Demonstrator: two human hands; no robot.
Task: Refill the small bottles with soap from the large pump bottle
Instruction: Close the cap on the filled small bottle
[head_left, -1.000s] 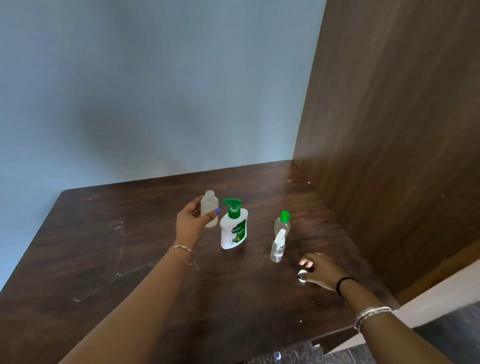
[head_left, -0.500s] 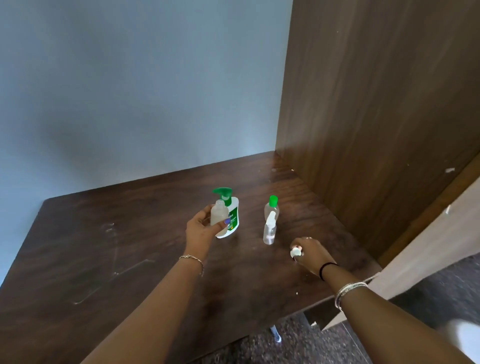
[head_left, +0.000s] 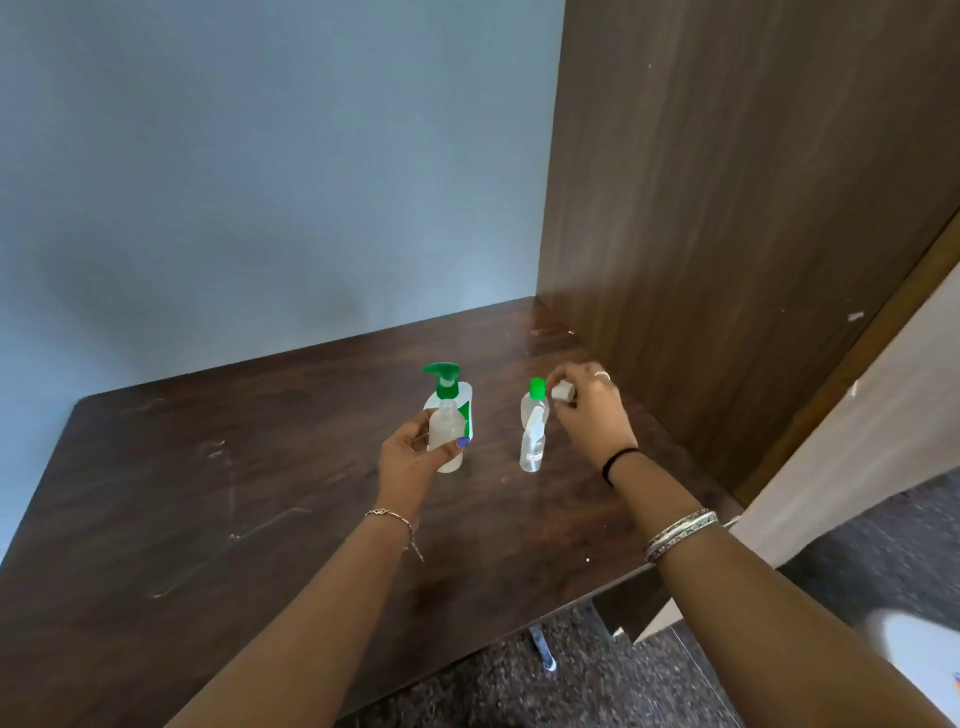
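Both hands holding.
Left hand (head_left: 415, 457) grips open bottle (head_left: 445, 431) (near pump bottle (head_left: 451, 387)); right hand (head_left: 592, 410) pinches cap (head_left: 562, 391).

A dark wood-grain surface (head_left: 218, 519) fills the lower half of the view, its top marked with pale scratches and scuffs (head_left: 228, 467) towards the left. Behind it stands a plain blue-grey wall (head_left: 260, 182). On the right, a tall brown wooden panel (head_left: 727, 208) rises straight from the surface's far right edge, with a few small white flecks on it. Beyond that panel leans a pale board (head_left: 857, 441) with a wooden edge. Below the near edge lies speckled dark floor (head_left: 571, 686).
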